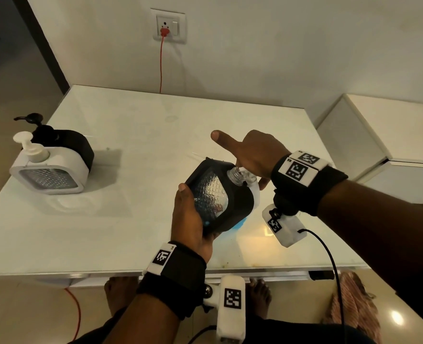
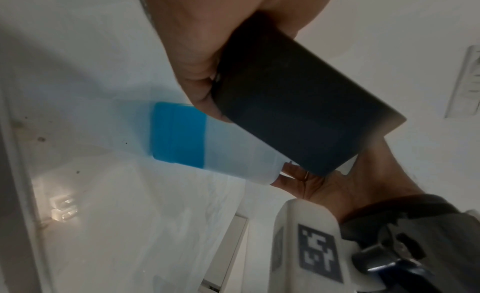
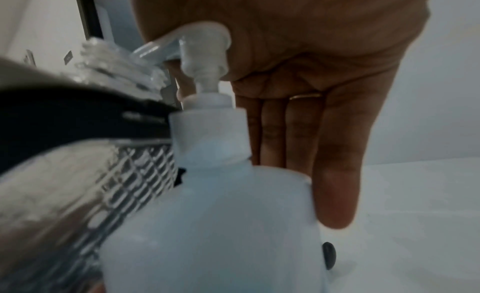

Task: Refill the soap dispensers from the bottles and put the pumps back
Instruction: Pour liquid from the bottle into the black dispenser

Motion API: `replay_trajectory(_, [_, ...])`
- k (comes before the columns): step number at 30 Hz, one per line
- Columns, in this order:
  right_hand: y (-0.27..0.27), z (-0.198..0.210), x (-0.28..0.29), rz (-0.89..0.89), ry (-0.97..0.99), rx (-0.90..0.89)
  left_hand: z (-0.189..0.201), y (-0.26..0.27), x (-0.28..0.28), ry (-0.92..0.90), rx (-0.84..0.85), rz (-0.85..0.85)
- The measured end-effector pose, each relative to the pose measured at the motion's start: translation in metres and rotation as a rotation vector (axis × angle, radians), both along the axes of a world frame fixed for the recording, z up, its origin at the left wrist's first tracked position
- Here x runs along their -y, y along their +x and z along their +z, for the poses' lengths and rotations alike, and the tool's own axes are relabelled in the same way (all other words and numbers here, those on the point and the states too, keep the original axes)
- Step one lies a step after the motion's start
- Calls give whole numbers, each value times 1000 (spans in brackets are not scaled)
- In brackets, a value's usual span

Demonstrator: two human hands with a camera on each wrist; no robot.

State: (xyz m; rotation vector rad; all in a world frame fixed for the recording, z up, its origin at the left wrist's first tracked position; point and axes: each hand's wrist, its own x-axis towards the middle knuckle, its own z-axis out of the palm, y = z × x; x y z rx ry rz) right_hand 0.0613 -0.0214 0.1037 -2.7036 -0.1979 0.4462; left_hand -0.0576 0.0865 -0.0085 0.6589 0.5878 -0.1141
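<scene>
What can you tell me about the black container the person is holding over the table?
The black dispenser is a squat, rounded-square case with a black frame round a clear, diamond-textured window. Its clear threaded neck is open, with no pump on it. It is tilted, neck up and away from the person, above the white table. The left hand grips its lower end. The nozzle of a white pump bottle, pressed by the right hand, sits at the neck.
</scene>
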Motion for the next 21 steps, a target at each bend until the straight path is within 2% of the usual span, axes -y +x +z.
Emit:
replay_trajectory(4, [0, -2, 1, 10, -5, 35, 0, -1, 0, 3, 1, 5])
replay_trajectory(11, [1, 10, -1, 0, 47, -106, -1, 0, 0, 18, -2, 14])
replay_trajectory(17, [-1, 2, 1, 34, -38, 41, -3, 0, -2, 5, -2, 11])
replay_trajectory(21, [-2, 6, 0, 47, -59, 53, -3, 1, 0, -2, 5, 7])
